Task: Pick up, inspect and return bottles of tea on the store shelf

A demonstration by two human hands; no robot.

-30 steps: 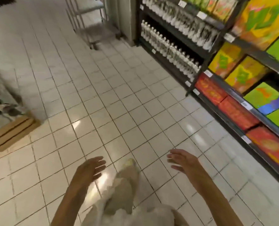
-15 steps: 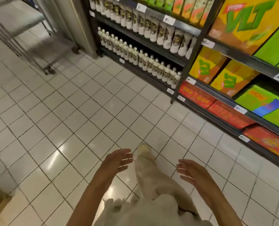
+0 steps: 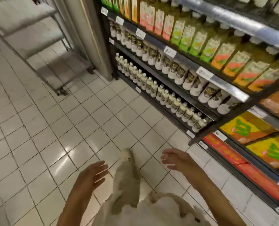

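Note:
A dark store shelf [image 3: 173, 77] runs along the right. Its upper tier holds tea bottles [image 3: 192, 39] with green, pink and orange labels. Below them stand two tiers of white bottles with dark labels [image 3: 168, 98]. My left hand [image 3: 93, 175] hangs low over the tiled floor, fingers relaxed and empty. My right hand [image 3: 176, 159] is also low, fingers loosely spread and holding nothing. Both hands are well short of the shelf.
Bright yellow, orange and red cartons [image 3: 256, 144] fill the shelves at the lower right. A grey pillar [image 3: 89, 33] stands at the shelf's left end, with a wheeled metal rack [image 3: 42, 51] beside it. My leg and shoe [image 3: 127, 162] show between my hands.
The view has swung up and closer to the shelf, so the tea bottles now fill the upper right. Both hands stay low and empty.

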